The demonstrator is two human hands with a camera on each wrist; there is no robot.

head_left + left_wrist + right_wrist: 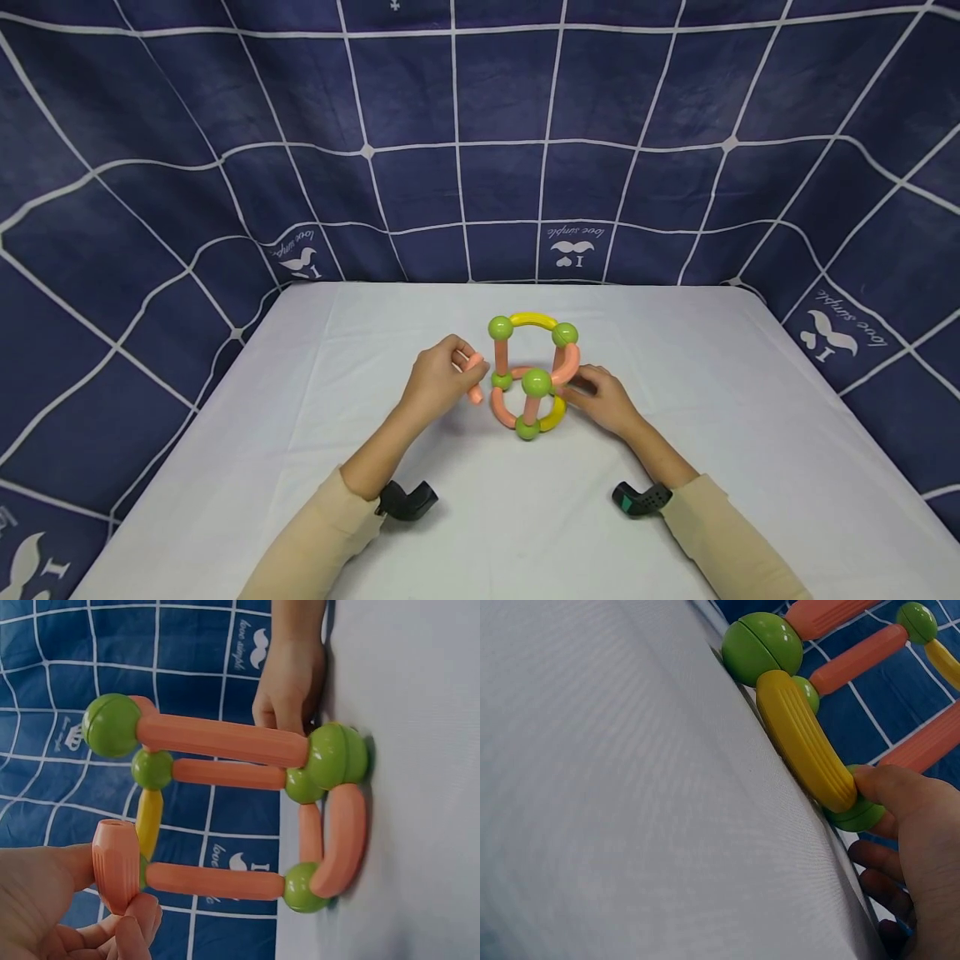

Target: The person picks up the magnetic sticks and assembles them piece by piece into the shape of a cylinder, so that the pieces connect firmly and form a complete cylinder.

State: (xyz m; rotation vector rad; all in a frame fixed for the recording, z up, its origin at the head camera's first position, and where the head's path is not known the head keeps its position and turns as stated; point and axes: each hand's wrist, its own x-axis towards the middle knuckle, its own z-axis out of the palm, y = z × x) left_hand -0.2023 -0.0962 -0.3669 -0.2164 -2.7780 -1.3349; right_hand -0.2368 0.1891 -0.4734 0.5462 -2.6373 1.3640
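Observation:
A toy frame of green balls [537, 383], salmon rods [225, 740] and curved yellow rods [802, 739] stands upright on the white-covered table. Just left of it, my left hand [444, 379] pinches a loose salmon rod [118, 862] between thumb and fingers, apart from the frame. On the frame's right side, my right hand [603, 402] pinches a lower green ball [859, 814] with thumb and forefinger, beside the end of the lower yellow rod. A curved salmon rod [567, 364] links two upper balls above that hand, and a yellow one [533, 319] arches across the back.
White cloth [360, 333] covers the table. A dark blue curtain with white grid lines [495, 183] hangs behind it and along both sides. Black devices [407, 502] are strapped at both wrists, below beige sleeves [322, 533].

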